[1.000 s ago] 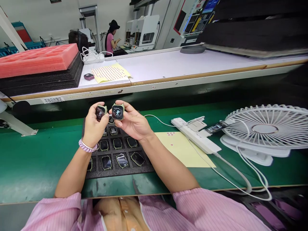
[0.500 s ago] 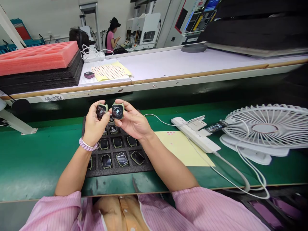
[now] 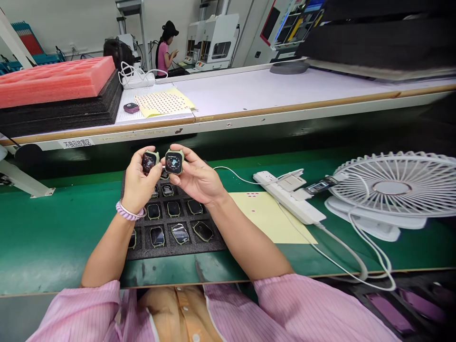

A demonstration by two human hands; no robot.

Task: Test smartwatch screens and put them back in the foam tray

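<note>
My left hand (image 3: 137, 183) is closed around a small green smartwatch body (image 3: 149, 161) with a dark screen. My right hand (image 3: 197, 178) grips a second green watch body (image 3: 174, 161) whose screen is lit. I hold both side by side, nearly touching, above the far end of a black foam tray (image 3: 171, 249). The tray lies on the green belt and holds several more watch bodies (image 3: 180, 233) in its pockets.
A yellow sheet with red dots (image 3: 270, 216) lies right of the tray. Past it are a white power strip (image 3: 288, 202) with cables and a white fan (image 3: 392, 190). The raised white bench holds pink and black foam (image 3: 57, 92) and sticker sheets (image 3: 164, 104). A person (image 3: 166, 47) works far back.
Both hands with the watches have risen slightly in view; their grips are unchanged. The whole scene shifted a little as my head moved.
</note>
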